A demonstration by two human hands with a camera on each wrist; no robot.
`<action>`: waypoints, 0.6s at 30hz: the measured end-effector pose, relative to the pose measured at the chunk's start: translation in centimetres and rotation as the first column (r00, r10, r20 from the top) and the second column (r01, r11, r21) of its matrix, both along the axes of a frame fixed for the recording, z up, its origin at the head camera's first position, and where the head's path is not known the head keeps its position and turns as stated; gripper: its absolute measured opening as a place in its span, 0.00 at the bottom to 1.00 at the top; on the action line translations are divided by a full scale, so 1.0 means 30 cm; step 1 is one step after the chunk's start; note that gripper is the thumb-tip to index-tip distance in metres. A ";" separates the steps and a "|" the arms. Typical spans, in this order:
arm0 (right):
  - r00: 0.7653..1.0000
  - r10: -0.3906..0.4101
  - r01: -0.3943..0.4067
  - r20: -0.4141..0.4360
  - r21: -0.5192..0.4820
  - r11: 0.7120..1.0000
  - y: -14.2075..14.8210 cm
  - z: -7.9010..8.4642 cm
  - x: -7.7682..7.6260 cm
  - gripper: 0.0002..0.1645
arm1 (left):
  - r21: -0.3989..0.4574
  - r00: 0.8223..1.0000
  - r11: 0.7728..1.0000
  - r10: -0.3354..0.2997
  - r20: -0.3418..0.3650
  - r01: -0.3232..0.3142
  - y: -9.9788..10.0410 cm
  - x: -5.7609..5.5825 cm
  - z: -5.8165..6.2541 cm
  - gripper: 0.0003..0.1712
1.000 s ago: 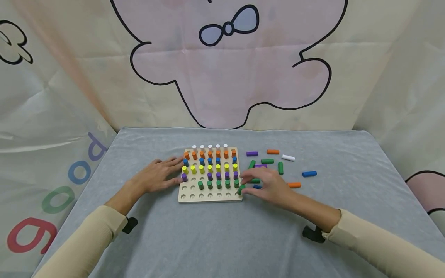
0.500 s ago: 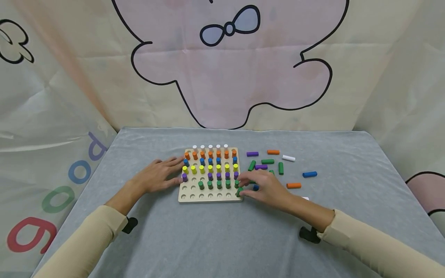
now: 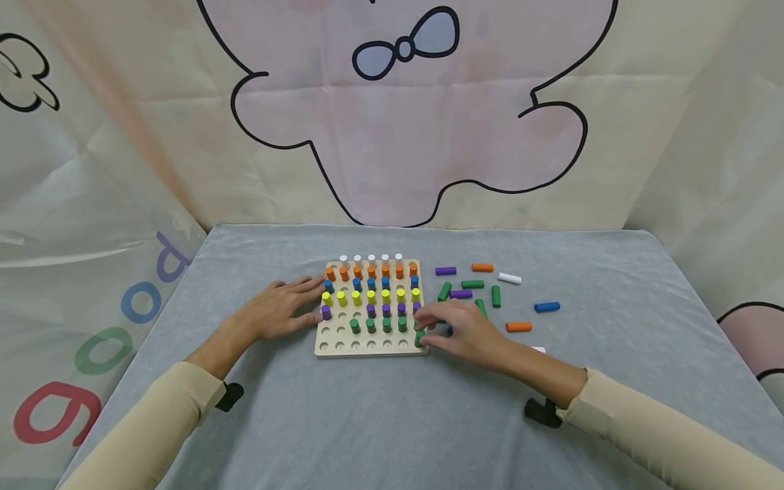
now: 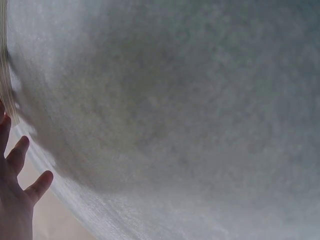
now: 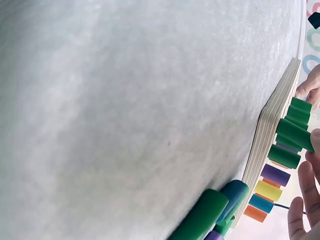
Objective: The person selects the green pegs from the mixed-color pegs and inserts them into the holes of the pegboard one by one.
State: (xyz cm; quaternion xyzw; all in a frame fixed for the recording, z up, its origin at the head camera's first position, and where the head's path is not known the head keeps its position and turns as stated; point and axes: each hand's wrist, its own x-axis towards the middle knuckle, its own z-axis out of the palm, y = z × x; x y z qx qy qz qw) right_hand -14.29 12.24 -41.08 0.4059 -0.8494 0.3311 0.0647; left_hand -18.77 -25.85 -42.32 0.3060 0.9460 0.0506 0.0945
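Observation:
A pale wooden pegboard (image 3: pixel 363 350) carries rows of white, orange, blue, yellow, purple and green pegs. My left hand (image 3: pixel 275 312) lies flat at the board's left edge, fingers spread, fingertips right at the side. In the left wrist view, this hand (image 4: pixel 14 192) shows beside the board's edge (image 4: pixel 6 75). My right hand (image 3: pixel 467 332) pinches a green peg (image 3: pixel 419 338) between thumb and fingers at the near right corner hole. In the right wrist view, the pinched green peg (image 5: pixel 295 135) leans a little, with its lower end at the board's top face.
Loose pegs lie right of the board, among them a blue peg (image 3: pixel 547 307), an orange peg (image 3: pixel 518 327), a white peg (image 3: pixel 510 278) and several green ones (image 3: pixel 496 297). Some are partly hidden behind my right hand. Grey cloth (image 3: pixel 380 422) covers the table.
My right hand has moved slightly left, bringing the green peg from beside the board's edge to the corner hole, where it stands more upright. My left hand stays in place.

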 end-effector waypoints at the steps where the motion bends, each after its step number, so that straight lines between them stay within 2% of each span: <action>1: 1.000 -0.001 0.001 -0.002 0.003 1.000 0.002 0.000 0.000 0.23 | 0.000 1.000 1.000 0.001 0.001 -0.001 0.000 0.000 0.001 0.43; 11: 0.998 -0.002 0.006 -0.063 0.074 0.997 0.011 0.006 0.000 0.25 | 0.005 1.000 1.000 -0.002 -0.004 0.002 0.003 -0.001 0.004 0.43; 18: 0.996 0.063 -0.056 -0.070 0.097 0.994 0.010 0.007 -0.003 0.24 | 0.011 1.000 1.000 -0.002 -0.016 0.002 0.001 -0.001 -0.003 0.42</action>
